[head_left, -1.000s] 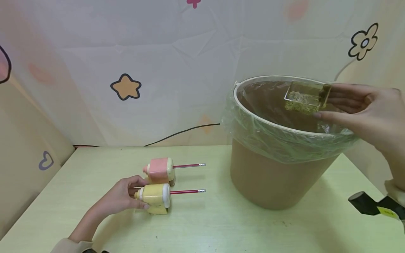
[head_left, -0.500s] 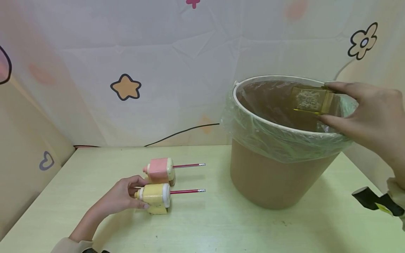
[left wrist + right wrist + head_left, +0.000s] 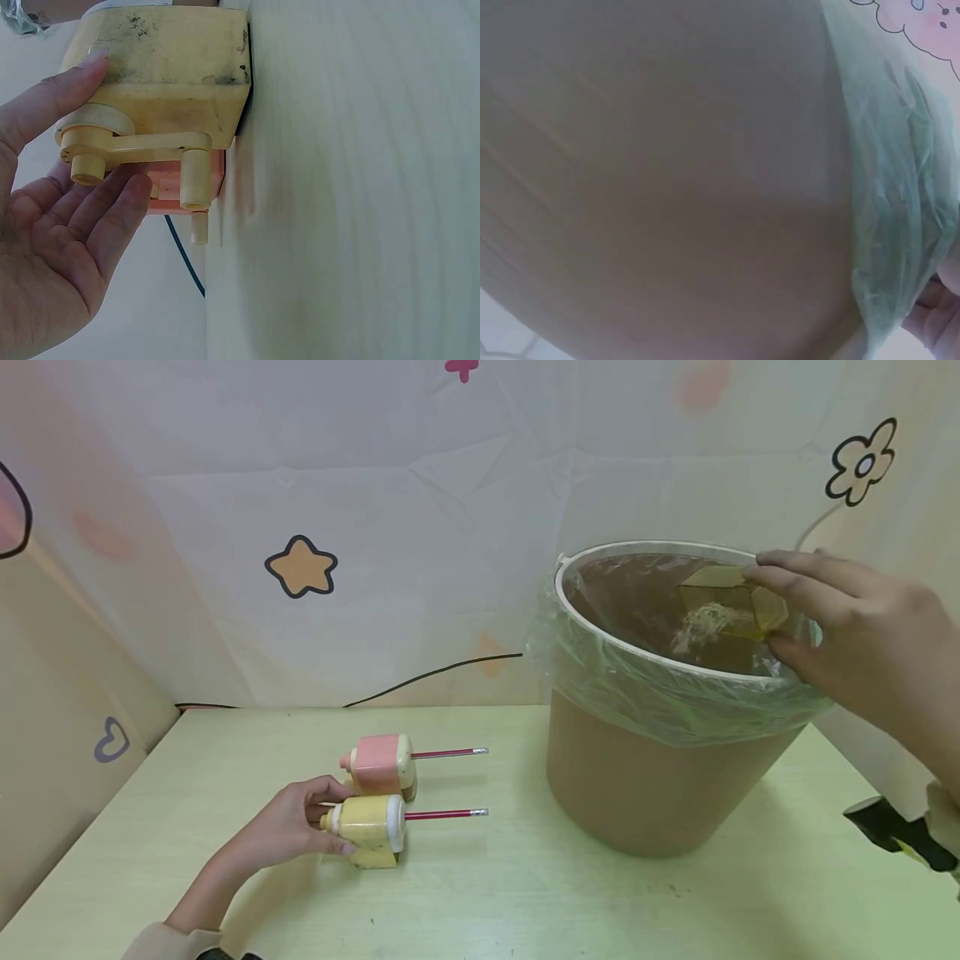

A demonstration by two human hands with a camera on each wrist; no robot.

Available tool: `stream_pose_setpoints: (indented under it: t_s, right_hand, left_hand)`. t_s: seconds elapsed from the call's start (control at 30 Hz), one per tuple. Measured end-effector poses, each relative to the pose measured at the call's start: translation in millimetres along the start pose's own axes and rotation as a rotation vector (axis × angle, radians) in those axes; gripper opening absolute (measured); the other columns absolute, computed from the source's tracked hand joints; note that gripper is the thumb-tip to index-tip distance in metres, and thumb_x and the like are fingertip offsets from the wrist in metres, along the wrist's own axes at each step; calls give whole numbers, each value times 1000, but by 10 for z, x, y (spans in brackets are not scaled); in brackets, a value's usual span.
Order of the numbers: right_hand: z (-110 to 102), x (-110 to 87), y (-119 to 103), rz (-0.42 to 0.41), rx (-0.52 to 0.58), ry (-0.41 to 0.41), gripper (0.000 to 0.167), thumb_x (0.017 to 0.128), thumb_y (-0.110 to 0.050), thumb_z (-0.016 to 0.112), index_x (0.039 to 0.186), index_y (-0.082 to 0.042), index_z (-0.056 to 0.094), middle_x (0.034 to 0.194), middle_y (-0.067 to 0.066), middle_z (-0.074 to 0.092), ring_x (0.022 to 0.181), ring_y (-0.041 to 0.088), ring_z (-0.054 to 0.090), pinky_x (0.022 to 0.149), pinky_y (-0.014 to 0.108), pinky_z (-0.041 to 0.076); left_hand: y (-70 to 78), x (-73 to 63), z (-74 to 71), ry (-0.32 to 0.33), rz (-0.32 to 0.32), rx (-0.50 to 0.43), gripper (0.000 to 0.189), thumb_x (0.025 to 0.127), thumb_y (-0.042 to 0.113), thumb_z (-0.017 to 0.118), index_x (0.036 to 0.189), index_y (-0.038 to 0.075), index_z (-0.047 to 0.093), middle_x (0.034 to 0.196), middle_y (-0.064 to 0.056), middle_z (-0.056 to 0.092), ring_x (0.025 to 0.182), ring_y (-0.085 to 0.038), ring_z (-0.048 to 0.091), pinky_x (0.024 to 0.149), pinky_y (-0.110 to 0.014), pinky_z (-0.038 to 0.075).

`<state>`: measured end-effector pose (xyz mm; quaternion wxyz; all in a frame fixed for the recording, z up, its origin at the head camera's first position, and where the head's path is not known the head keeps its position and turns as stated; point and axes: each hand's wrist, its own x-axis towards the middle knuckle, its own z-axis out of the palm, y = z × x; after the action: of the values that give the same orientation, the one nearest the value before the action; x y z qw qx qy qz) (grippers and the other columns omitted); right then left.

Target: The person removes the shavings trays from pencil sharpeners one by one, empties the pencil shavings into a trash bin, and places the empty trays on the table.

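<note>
My left hand (image 3: 281, 828) grips the yellow crank pencil sharpener (image 3: 367, 831), thumb on its near side and fingers toward the far side. The left wrist view shows its crank handle (image 3: 196, 176) and dark smudges on the body. A red pencil (image 3: 442, 815) sticks out of its right end. Over the mouth of the bin (image 3: 637, 777), my right hand (image 3: 870, 622) pinches a clear yellowish shavings tray (image 3: 716, 578), tipped over. Pale pencil shavings (image 3: 701, 627) spill from it into the bin. The right wrist view shows mostly the bin's wall, with the fingers (image 3: 937, 315) at the edge.
Behind the yellow sharpener stands a pink pencil sharpener (image 3: 378, 764), also with a red pencil (image 3: 450, 752) in it. A clear greenish bag (image 3: 675, 710) lines the bin and hangs over its rim. A printed cloth (image 3: 420, 568) rises behind the pale table (image 3: 480, 902).
My right hand has turned the shavings tray from roughly level to tipped over, and the shavings have begun sliding out. The left hand and both sharpeners have stayed in place.
</note>
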<state>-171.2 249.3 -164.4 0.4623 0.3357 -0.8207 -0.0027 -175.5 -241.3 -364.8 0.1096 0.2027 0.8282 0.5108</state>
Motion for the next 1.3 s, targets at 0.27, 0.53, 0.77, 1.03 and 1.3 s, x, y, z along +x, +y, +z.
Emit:
stream_pose_setpoints:
  t_s: [0.27, 0.53, 0.77, 1.03, 1.3]
  right_hand:
    - [-34, 15, 8, -199, 9, -29, 30, 89, -5, 49, 114, 9, 57, 114, 28, 56, 103, 41, 54, 105, 33, 29]
    - [4, 53, 7, -320, -58, 57, 37, 97, -6, 29, 109, 14, 57, 107, 30, 58, 92, 46, 57, 101, 41, 35]
    - [20, 56, -5, -312, -64, 79, 35, 96, -4, 30, 111, 13, 57, 109, 29, 58, 94, 45, 57, 102, 40, 33]
    - [34, 30, -20, -200, -25, 166, 41, 96, -23, 37, 113, 8, 59, 110, 26, 59, 91, 44, 58, 98, 41, 38]
    - [35, -6, -19, -35, -84, 176, 64, 94, -47, 35, 111, 9, 59, 103, 29, 61, 83, 48, 57, 91, 46, 43]
  left_hand:
    - [4, 6, 4, 0, -3, 10, 54, 64, 12, 82, 106, -6, 52, 104, -19, 59, 88, -20, 62, 73, -27, 51]
    - [9, 4, 2, -5, -4, -6, 54, 64, 11, 82, 106, -7, 52, 103, -18, 59, 89, -19, 62, 74, -27, 51]
    - [8, -4, -3, -6, -2, -7, 53, 65, 10, 81, 106, -7, 52, 103, -18, 59, 88, -19, 62, 74, -27, 51]
    - [2, -9, -3, -2, -1, -10, 54, 64, 11, 82, 106, -7, 52, 105, -19, 59, 88, -20, 63, 74, -27, 52]
    - [-4, -2, -3, 1, 7, -10, 53, 64, 10, 82, 105, -6, 53, 104, -19, 59, 87, -18, 63, 75, -27, 51]
